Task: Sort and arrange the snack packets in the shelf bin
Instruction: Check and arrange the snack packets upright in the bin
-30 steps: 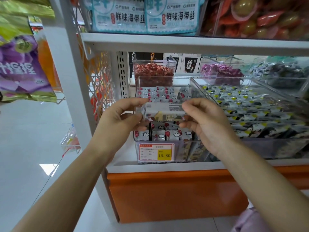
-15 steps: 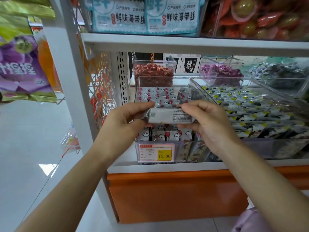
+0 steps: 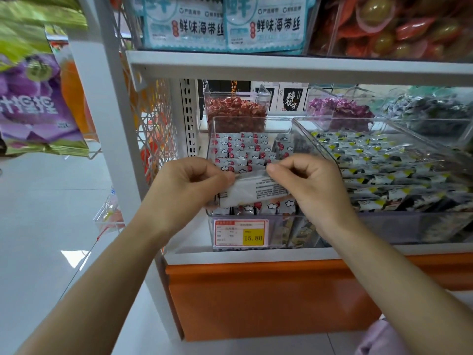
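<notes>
Head view, catalogue of contents.

1. Left hand (image 3: 189,185): fingers curled, thumb and forefinger pinched on the left upper edge of a snack packet (image 3: 256,192).
2. Right hand (image 3: 311,187): fingers curled, the right upper edge of the same packet pinched.
3. Snack packet: white, with small printed text turned toward the camera. It is held lengthwise between the two hands, above the front part of the clear bin (image 3: 252,119).
4. Clear bin: seated on the lower shelf (image 3: 256,255). Rows of red-and-white packets (image 3: 240,152) are stood inside it, behind and below the held packet. A price label (image 3: 240,233) marked 15.80 is fixed to its front wall.
5. Neighbouring bin (image 3: 320,139): placed just beside the clear bin on the right and filled with black, white and yellow packets (image 3: 384,170).
6. Rear row: one container of red sweets (image 3: 235,111) and one of purple sweets (image 3: 340,108).
7. Upper shelf (image 3: 281,65): stocked with pale blue seaweed packs (image 3: 184,24).
8. Orange panel (image 3: 268,298): mounted below the lower shelf.
9. Purple bag (image 3: 33,103): hung at far left.
</notes>
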